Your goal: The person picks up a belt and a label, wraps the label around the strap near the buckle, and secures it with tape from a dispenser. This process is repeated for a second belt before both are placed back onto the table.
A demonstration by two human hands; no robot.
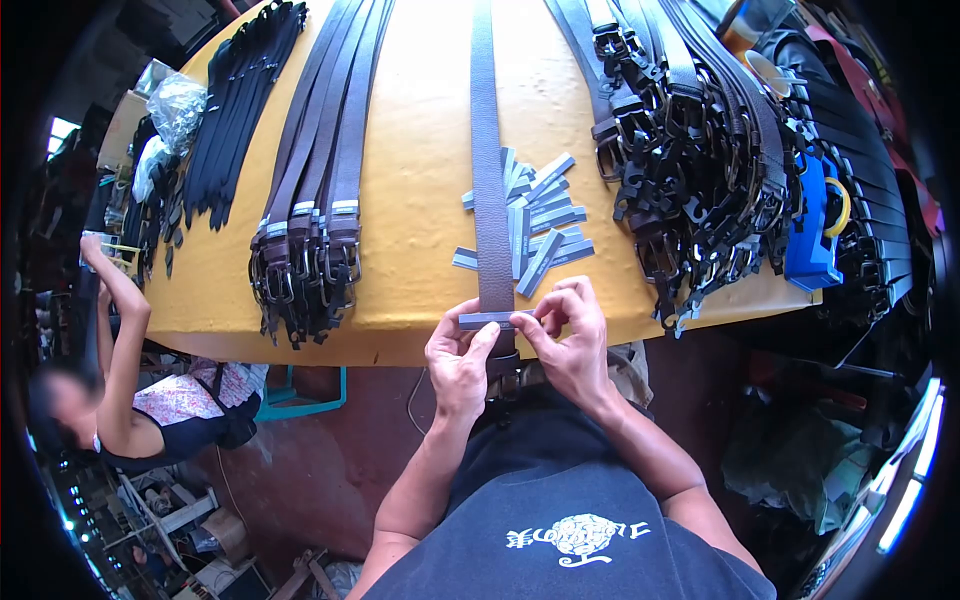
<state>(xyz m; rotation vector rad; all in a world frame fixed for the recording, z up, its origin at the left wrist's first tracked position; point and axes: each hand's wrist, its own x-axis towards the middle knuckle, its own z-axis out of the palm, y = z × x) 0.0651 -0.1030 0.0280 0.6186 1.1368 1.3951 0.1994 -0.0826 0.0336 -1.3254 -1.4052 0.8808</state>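
Camera view: brown belt (491, 150) runs lengthwise up the tabletop (420, 200), its lower end past the near edge, so the part being handled sits right at the person's waist. Grey strip (476, 321) lies crosswise over the belt just by that edge. Left hand (458, 378) clamps the strip's left part, thumb on top and fingers behind; I read that as the steadying grip. Right hand (572, 340) has thumb and index together at the strip's right end, other fingers curled and a bit apart, probably to control that end finely. Can't tell if the strip is fixed to the belt. Loose strips (537, 262) lie scattered around the belt, most on its right, a short way in from the near edge, likely for easy reach. Brown belt bundle (320, 150) is left of centre, buckles toward the near edge and labels lined up, which I'd guess keeps them sorted. Bigger belt pile (715, 150) sits toward the right edge, buckles overlapping, with a blue dispenser (815, 240) by the near right corner. Co-worker (125, 310) is off the left edge, well apart from these hands.
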